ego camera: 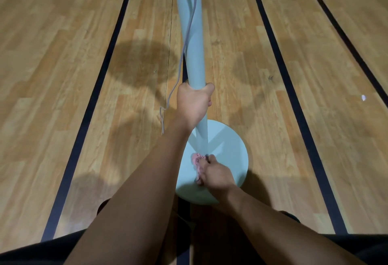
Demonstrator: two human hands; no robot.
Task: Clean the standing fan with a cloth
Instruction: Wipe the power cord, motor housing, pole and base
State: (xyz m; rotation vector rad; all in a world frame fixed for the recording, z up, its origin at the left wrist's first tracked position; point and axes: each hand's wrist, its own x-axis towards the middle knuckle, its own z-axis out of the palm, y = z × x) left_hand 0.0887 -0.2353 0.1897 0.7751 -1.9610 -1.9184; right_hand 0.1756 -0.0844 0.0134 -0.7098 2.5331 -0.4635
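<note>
Clutched in the right hand [218, 173], the cloth [196, 159] should be pressed around the base [228, 149], the pole [192, 44] gripped steady by the left hand [193, 103].

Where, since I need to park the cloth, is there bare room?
Bare: the right half of the base, between pole and rim, and the wooden floor from there to the dark stripe. Crowded: the pole's foot, where the right hand holds the cloth, and its left side, with the left forearm and cord.

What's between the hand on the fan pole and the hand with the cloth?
In the head view, only the bare stretch of the fan pole separates the left hand from the right hand and its pink cloth.
</note>
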